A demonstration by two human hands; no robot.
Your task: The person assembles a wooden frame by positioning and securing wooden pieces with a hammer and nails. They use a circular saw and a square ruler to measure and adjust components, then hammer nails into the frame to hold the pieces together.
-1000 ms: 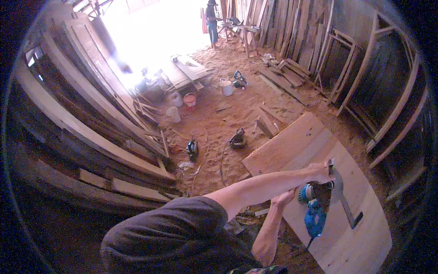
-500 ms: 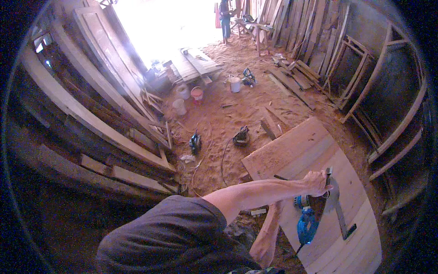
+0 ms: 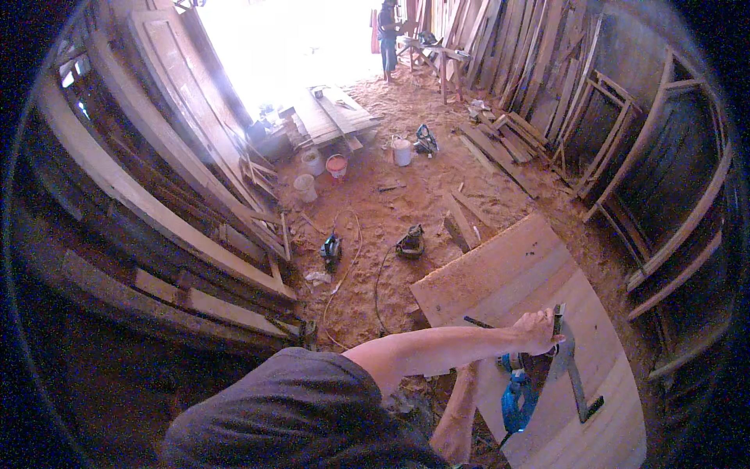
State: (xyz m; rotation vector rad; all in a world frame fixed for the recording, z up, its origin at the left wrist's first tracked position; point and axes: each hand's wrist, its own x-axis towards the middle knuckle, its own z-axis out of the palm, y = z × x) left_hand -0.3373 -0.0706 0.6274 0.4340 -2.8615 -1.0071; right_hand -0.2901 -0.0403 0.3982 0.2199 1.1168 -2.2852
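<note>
My left arm reaches across to the right over a pale wooden board (image 3: 539,266). At its end my left hand (image 3: 536,332) is closed on the front part of a blue circular saw (image 3: 518,400). The saw's looped blue handle lies on the near side, and its grey metal base plate (image 3: 576,375) rests on the board, with a black piece at the near corner. My right forearm (image 3: 459,414) rises from the lower edge and passes beneath my left forearm. My right hand is hidden there. A thin dark bar (image 3: 477,322) pokes out beyond my left forearm.
Power tools (image 3: 331,252) (image 3: 410,241) and cords lie on the sawdust-covered floor. Farther off stand buckets (image 3: 336,166) and low stacked boards (image 3: 332,117). Timber (image 3: 187,211) lines the left; planks (image 3: 539,47) and wooden frames (image 3: 648,180) lean at right. A person (image 3: 387,39) stands far back.
The view has shifted slightly, so the board, saw and my left hand appear a little lower. My left hand keeps its hold on the saw.
</note>
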